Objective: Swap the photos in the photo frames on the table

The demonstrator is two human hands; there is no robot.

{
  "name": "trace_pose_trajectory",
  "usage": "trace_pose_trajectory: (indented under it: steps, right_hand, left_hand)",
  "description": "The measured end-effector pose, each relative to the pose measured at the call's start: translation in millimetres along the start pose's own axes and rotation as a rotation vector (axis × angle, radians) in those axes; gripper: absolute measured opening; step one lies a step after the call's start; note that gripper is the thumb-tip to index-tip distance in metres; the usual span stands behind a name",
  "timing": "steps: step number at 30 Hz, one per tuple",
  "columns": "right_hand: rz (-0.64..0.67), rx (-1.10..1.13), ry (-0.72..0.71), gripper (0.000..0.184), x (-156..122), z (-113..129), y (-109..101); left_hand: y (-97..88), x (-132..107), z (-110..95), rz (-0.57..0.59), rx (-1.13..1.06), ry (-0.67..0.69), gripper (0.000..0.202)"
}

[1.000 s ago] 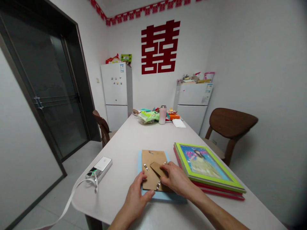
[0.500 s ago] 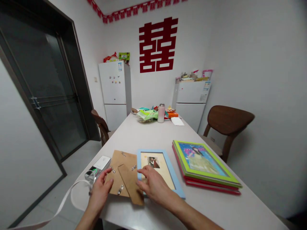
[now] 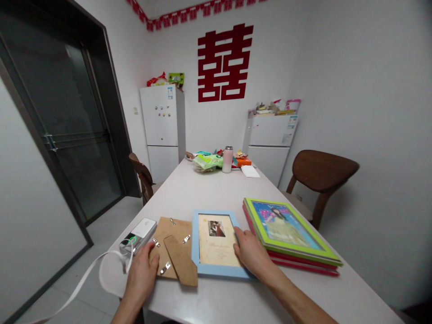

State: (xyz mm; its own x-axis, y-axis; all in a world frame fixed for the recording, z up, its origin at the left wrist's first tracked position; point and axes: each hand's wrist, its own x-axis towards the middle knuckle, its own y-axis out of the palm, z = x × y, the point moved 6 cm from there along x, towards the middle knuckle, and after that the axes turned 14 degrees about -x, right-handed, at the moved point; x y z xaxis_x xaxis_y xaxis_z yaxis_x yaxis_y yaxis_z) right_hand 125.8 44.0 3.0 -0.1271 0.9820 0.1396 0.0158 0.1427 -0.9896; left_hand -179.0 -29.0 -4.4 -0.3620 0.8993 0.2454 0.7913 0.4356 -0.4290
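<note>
A light-blue photo frame (image 3: 219, 270) lies face up near the table's front edge, with a cream print and a small photo of two people inside it. Over its right side is my right hand (image 3: 253, 254), thumb and fingers closed on the border. Left of the frame lies a brown backing board (image 3: 160, 229) with metal clips and a fold-out stand leg (image 3: 180, 263). My left hand (image 3: 141, 270) rests at the board's left edge, thumb and forefinger apart and touching it. The undersides of both hands are hidden.
A stack of green and red picture frames (image 3: 293, 245) stands on the right. A silver device (image 3: 143, 229) with a white strap (image 3: 84, 281) is at the left edge. Farther back are a pink bottle (image 3: 227, 159), snack bags (image 3: 209, 162) and a wooden chair (image 3: 324, 171).
My right hand has left the backing board and moved right onto the blue frame's far side. The board has shifted slightly left and down, away from the frame's print.
</note>
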Motion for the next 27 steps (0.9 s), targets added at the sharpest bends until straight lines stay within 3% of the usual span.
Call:
trace_pose_trajectory:
  steps: [5, 8, 10, 12, 15, 17, 22, 24, 27]
  right_hand:
    - [0.013, 0.037, 0.034, 0.038, 8, -3, -4]
    - [-0.038, 0.103, 0.071, 0.046, 11, -12, -10]
    - [-0.029, 0.349, 0.139, 0.052, 10, -21, -14]
    - [0.051, 0.781, 0.225, 0.059, 7, -26, -15]
    - [0.156, 1.370, 0.272, 0.070, -3, -16, -27]
    - [0.168, 1.557, 0.254, 0.076, -9, -7, -40]
    - [0.204, 1.506, 0.149, 0.080, -12, 3, -53]
    - [0.188, 1.386, 0.132, 0.079, -7, -1, -48]
    - [0.106, 1.017, 0.127, 0.069, 3, -15, -36]
  left_hand:
    - [9.4, -6, -7, 0.031, 0.329, 0.148, 0.035]
    - [16.0, -11, -8, 0.041, 0.355, 0.193, 0.033]
    - [24.8, -17, -16, 0.071, 0.319, 0.236, 0.033]
    - [38.5, -27, -31, 0.122, 0.217, 0.265, 0.034]
    - [68.5, -42, -68, 0.238, 0.019, 0.284, 0.037]
    - [89.3, -51, -97, 0.302, -0.102, 0.328, 0.043]
    - [119.6, -53, -145, 0.350, -0.188, 0.433, 0.051]
    - [117.5, -49, -153, 0.342, -0.170, 0.493, 0.044]
    - [94.0, -36, -149, 0.217, -0.155, 0.474, 0.038]
